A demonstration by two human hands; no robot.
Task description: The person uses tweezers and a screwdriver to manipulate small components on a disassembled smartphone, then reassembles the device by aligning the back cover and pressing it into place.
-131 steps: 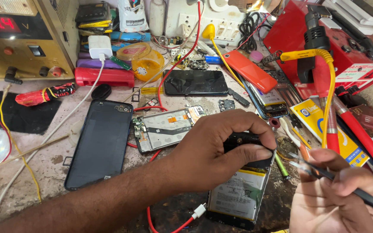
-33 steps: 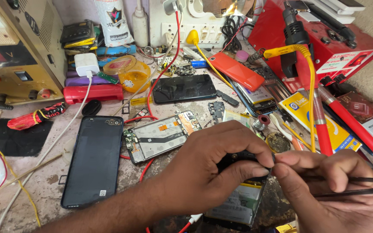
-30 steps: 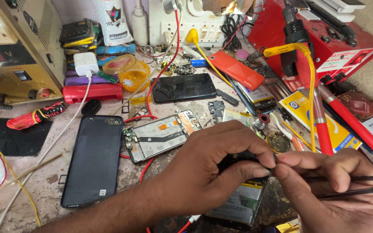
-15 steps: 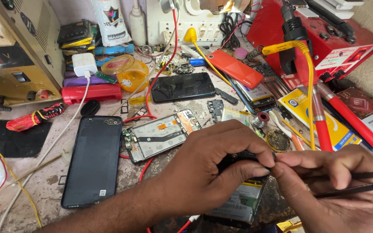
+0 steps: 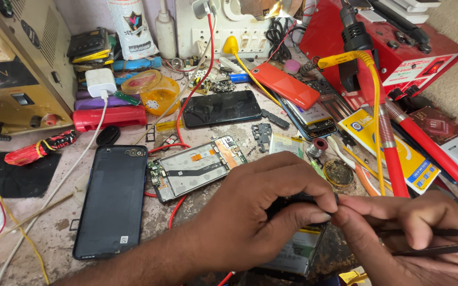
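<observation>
Head view, from the fingers outward: the left hand [image 5: 261, 212] curls its fingers [image 5: 303, 182] over a small black part [image 5: 292, 200], pinching it against the thumb just above an opened phone with a pale battery showing [image 5: 295, 251], which lies at the near edge of the table under both hands. The right hand [image 5: 398, 233] meets it fingertip to fingertip and grips a pair of thin black tweezers [image 5: 441, 241], its fingers pressed together around them; the tips are hidden between the two hands. Counted outward, there are two whole dark phones lying flat: a black phone back cover with camera holes [image 5: 113, 201] to the left, and a black glossy phone lying screen-up [image 5: 221, 107] farther back. Between them lies one stripped phone frame with exposed circuit boards [image 5: 197, 168]. One orange-red phone [image 5: 284, 85] lies tilted behind that. One red heat-gun station [image 5: 393, 47] stands at the right, one beige bench power supply [image 5: 11, 79] at the left. The worn, stained grey table [image 5: 54, 233] is crowded with wires and small parts; a white switchboard [image 5: 213, 26] backs it.
</observation>
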